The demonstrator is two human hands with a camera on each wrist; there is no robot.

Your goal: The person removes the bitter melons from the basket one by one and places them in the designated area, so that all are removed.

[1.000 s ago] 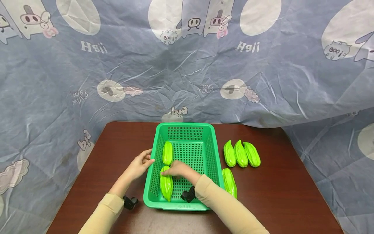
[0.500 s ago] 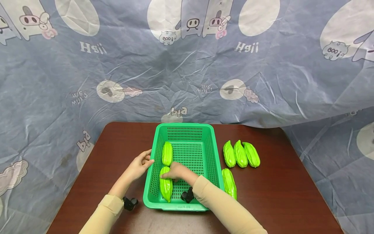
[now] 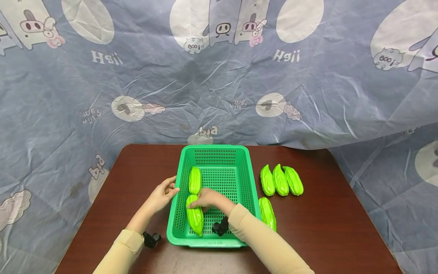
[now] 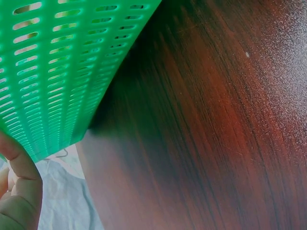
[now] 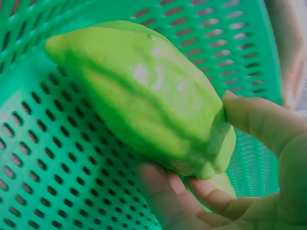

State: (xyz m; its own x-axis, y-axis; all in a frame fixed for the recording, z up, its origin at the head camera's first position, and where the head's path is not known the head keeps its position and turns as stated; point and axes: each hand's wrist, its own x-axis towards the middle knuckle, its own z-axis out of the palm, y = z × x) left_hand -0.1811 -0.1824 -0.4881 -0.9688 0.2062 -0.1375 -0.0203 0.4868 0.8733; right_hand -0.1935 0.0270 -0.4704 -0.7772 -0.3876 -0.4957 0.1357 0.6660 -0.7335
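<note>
My right hand point(image 3: 210, 198) reaches into a green plastic basket point(image 3: 251, 179) and grips a light green bitter melon point(image 3: 195, 220) by its far end. The right wrist view shows the thumb on one side of this bitter melon point(image 5: 148, 96) and fingers on the other, its pointed end away from the hand. Just beyond it, a second bitter melon point(image 3: 195, 180) lies along the basket's left wall. My left hand point(image 3: 161, 194) holds the basket's left rim, thumb at the edge. Only part of that hand point(image 4: 21, 187) appears in the left wrist view, beside the slotted wall point(image 4: 53, 67).
Right of the basket, three bitter melons point(image 3: 281, 180) lie side by side on the dark wooden table point(image 3: 325, 220). Another bitter melon point(image 3: 267, 214) lies nearer, close against the basket's right side. A patterned grey-blue cloth point(image 3: 205, 87) hangs behind the table.
The near tip of the gripped bitter melon has swung slightly to the right. The left hand keeps its place at the rim. The whole head view has shifted a little.
</note>
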